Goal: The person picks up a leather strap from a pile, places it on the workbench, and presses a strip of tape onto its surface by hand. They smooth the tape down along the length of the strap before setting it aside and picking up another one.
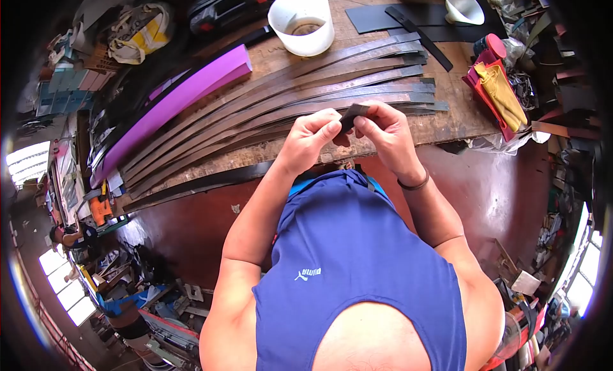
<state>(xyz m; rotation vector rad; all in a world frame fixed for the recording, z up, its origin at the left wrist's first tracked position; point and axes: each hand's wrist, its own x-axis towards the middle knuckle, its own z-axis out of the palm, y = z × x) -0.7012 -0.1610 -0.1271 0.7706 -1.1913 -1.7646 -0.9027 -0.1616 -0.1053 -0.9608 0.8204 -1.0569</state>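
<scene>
Both hands meet at the front edge of the workbench. My left hand (308, 140) is closed, its thumb and fingers pinching one side of a small dark flat piece (352, 115). On the opposite side, my right hand (389, 133) grips the same piece between thumb and bent fingers. The piece looks like dark leather, though its far end is hidden by the fingers. Just beyond the hands, several long brown strips (287, 90), apparently leather, lie fanned side by side along the bench.
On the wooden workbench (454, 119) stand a white plastic tub (302, 26) and a purple sheet (182, 103). Farther right lie a dark flat bar (418, 37), a white funnel (463, 7) and a yellow and red pouch (501, 96). Another person (73, 235) is at far left.
</scene>
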